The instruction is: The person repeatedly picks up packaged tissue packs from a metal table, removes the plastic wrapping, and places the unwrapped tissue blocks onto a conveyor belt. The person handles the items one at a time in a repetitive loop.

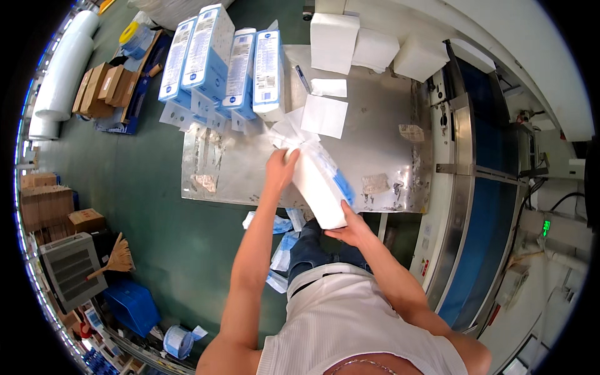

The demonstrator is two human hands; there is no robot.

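A: Starting at the fingers. Our left hand (279, 167) is gripping the upper end of the white rectangular stack of folded tissue in a clear plastic wrapper with blue print (320, 185), fingers curled over the bunched wrapper mouth.

B: Agreed. Our right hand (354, 229) is cupping the stack's lower end from beneath, fingers closed against it. We are holding the stack tilted, just above the near edge of the scratched steel worktable (375, 125).

A: Moving outward. Two loose white square sheets (325, 115) are lying flat on the table just beyond the wrapper mouth, a smaller one farther back.

B: At the far left corner, four blue-and-white upright packs of tissue (215, 62) are leaning side by side, touching each other. At the far edge, three unwrapped white tissue stacks (369, 47) are sitting in a row.

A: To our right, a blue conveyor belt with steel side rails (484, 212) is running alongside the table.

B: Below the table, blue-and-clear wrapper scraps (281, 244) are lying on the green floor (156, 206) by our legs. A straw broom (115, 259) is lying farther left, near a blue plastic crate (132, 306).
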